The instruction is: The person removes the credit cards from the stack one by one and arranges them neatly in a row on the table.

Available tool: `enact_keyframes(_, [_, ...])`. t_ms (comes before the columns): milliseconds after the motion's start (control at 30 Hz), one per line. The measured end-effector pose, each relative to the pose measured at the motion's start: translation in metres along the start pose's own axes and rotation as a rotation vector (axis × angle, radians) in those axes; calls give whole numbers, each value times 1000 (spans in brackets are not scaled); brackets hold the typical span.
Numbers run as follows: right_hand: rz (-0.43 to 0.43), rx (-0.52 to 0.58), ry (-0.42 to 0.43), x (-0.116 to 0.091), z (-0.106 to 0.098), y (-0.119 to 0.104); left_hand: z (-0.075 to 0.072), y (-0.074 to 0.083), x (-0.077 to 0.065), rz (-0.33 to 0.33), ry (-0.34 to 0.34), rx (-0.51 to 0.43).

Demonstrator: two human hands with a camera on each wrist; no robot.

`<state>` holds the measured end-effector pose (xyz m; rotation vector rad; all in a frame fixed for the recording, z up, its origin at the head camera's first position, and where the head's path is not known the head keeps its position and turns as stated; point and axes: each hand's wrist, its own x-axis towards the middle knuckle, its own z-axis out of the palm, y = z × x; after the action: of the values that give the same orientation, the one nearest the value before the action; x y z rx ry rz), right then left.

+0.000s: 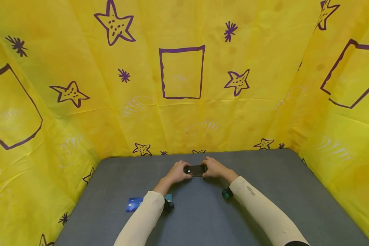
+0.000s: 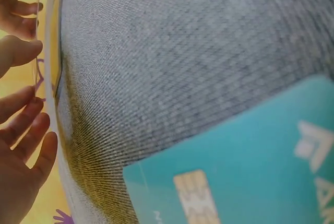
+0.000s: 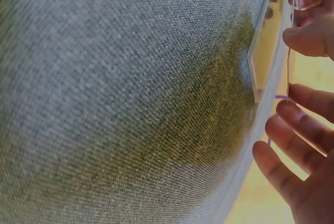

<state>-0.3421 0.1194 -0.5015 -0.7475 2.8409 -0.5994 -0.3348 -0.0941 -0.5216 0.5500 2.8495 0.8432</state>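
A dark card (image 1: 197,171) with a small pale chip mark spans the gap between both hands, toward the far side of the grey table. My left hand (image 1: 177,172) pinches its left end between thumb and fingers. At the opposite end, my right hand (image 1: 216,168) pinches it in the same way. Both wrist views show the card as a thin line, edge-on, with the left hand (image 2: 21,161) and the right hand (image 3: 308,156) at its ends. Below the left forearm lie a blue card (image 1: 133,204) and a teal card (image 2: 250,156) with a chip, partly hidden by the sleeve.
The grey cloth-covered table (image 1: 196,222) meets yellow curtains (image 1: 184,119) printed with purple stars on its far, left and right sides. A dark strapped device (image 1: 169,206) sits under the left wrist, and another device (image 1: 226,193) under the right.
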Motion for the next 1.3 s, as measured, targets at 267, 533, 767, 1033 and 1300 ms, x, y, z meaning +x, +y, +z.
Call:
enact_keyframes(267, [-22,-11,23,-3,-2,0,-7,3,-4,26,25,-12])
enact_keyframes(533, [-40,16,80,-9,-8,-1,-15,11,-7,32,43,-23])
enact_keyframes(767, [-57,34,110,-16,-15,-6,-22,16,-13,38,59,-39])
enact_keyframes(1033, [-84,88,125,-21,-21,-12,-28,18,-22,48,78,-55])
enact_keyframes(1300, [-100,119,138,-25,-22,-18,-34,21,-30,61,90,-60])
